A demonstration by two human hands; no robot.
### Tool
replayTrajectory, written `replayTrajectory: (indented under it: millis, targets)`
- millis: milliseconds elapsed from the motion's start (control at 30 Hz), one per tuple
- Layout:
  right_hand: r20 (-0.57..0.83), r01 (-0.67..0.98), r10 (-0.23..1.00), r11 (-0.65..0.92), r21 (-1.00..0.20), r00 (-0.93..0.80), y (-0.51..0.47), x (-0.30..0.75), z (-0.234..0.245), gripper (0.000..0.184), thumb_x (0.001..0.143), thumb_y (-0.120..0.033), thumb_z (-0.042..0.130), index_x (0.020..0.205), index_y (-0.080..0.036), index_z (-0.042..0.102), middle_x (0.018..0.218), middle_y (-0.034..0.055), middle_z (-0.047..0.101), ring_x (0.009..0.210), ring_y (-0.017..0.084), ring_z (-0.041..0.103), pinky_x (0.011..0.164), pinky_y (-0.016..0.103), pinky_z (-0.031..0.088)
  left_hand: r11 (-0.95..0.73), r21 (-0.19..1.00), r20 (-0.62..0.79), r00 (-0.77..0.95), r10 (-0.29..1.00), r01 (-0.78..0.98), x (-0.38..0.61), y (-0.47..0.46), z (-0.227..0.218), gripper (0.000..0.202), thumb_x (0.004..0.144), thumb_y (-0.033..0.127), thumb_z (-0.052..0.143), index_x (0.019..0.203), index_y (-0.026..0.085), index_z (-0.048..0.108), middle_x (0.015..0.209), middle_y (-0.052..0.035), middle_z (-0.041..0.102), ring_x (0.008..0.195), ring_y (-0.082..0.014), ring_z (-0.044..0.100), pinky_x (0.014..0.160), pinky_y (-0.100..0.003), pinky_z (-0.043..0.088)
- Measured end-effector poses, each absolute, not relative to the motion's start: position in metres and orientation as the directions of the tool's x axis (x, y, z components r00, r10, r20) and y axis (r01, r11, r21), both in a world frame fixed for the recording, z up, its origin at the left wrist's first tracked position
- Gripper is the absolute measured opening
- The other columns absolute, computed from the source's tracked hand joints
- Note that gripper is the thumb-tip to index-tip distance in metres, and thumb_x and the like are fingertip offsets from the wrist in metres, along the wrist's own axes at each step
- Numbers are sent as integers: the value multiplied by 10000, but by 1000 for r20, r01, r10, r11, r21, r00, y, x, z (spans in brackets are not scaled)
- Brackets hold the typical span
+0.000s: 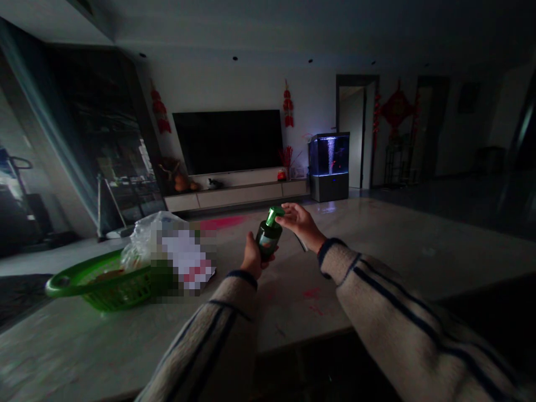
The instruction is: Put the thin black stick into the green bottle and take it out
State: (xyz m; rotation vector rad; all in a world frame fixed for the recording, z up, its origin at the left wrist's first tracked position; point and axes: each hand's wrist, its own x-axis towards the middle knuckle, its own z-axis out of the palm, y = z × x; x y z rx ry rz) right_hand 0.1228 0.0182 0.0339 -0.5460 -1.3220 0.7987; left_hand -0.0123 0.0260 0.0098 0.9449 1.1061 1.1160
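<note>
My left hand [252,255] is wrapped round a dark green pump bottle [268,239] with a pale label, held slightly tilted above the table. The bottle's shiny green pump top [273,215] points up. From the right, my right hand [303,224] reaches to this top, its thumb and bent fingers closed against the top's right side. The far side of the grip is hidden.
A green plastic basket [115,304] with a clear plastic bag [140,237] stands on the marble-look table [402,245] at left. Beside it is a blurred-out white item [188,259]. Farther off are a television [228,142] and a lit aquarium [330,156].
</note>
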Motion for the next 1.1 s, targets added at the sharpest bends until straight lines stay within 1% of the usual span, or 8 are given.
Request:
replayTrajectory:
  millis: [100, 233, 333, 433, 700, 833, 933, 1100]
  targets:
    - [630, -213, 774, 627, -749, 64, 23, 125, 32, 401, 559, -273, 679, 911, -201, 501, 857, 11, 594, 764, 123, 577, 737, 298, 470, 190, 960, -182, 58, 982, -208, -12, 27, 10, 538, 848, 461, 153, 902, 100, 548, 540, -70, 587, 308, -118, 470, 274, -166, 155]
    - [582, -203, 800, 600, -774, 146, 30, 129, 29, 309, 582, -238, 618, 867, -189, 509, 836, 5, 595, 754, 119, 576, 735, 289, 450, 200, 952, -197, 37, 980, -232, -12, 28, 8, 451, 848, 398, 191, 898, 112, 537, 563, -51, 575, 342, -116, 494, 287, -169, 223]
    - [527, -196, 841, 542, -818, 125, 30, 130, 29, 276, 638, -277, 566, 896, -189, 522, 846, 8, 605, 751, 123, 587, 722, 290, 446, 202, 953, -201, 28, 979, -225, -12, 28, 7, 434, 843, 398, 210, 926, 114, 527, 576, -47, 570, 349, -116, 496, 296, -173, 238]
    - [534, -181, 841, 541, -821, 91, 27, 130, 29, 292, 679, -332, 559, 936, -194, 536, 864, 12, 611, 785, 129, 590, 731, 288, 448, 195, 958, -197, 13, 980, -212, -12, 28, 6, 434, 842, 408, 221, 980, 117, 512, 610, -53, 577, 360, -121, 505, 304, -178, 251]
    - [598, -226, 800, 590, -775, 37, 25, 123, 26, 557, 574, -303, 708, 1081, -198, 502, 921, 31, 640, 865, 149, 596, 831, 321, 452, 245, 956, -241, 46, 969, -161, -6, 26, 4, 427, 841, 412, 237, 1060, 138, 481, 777, -92, 614, 466, -154, 582, 321, -187, 309]
    - [593, -239, 793, 608, -757, 137, 34, 122, 21, 520, 531, -305, 735, 996, -182, 537, 910, 38, 644, 862, 158, 600, 842, 323, 451, 266, 956, -255, 96, 962, -127, -3, 23, 6, 438, 846, 396, 220, 997, 117, 521, 747, -95, 620, 435, -141, 564, 298, -171, 253]
    - [553, -293, 809, 588, -754, 200, 38, 122, 21, 479, 517, -308, 737, 934, -180, 538, 864, 24, 635, 790, 143, 606, 779, 305, 474, 258, 955, -242, 118, 963, -148, -3, 22, 8, 449, 848, 374, 202, 960, 100, 539, 676, -87, 616, 395, -129, 537, 291, -169, 221]
    - [520, -335, 828, 561, -757, 211, 39, 124, 22, 453, 505, -277, 736, 895, -177, 528, 824, 11, 621, 720, 121, 601, 712, 282, 483, 229, 947, -213, 91, 973, -226, -6, 23, 12, 440, 851, 359, 204, 960, 100, 543, 624, -71, 605, 386, -129, 526, 299, -181, 263]
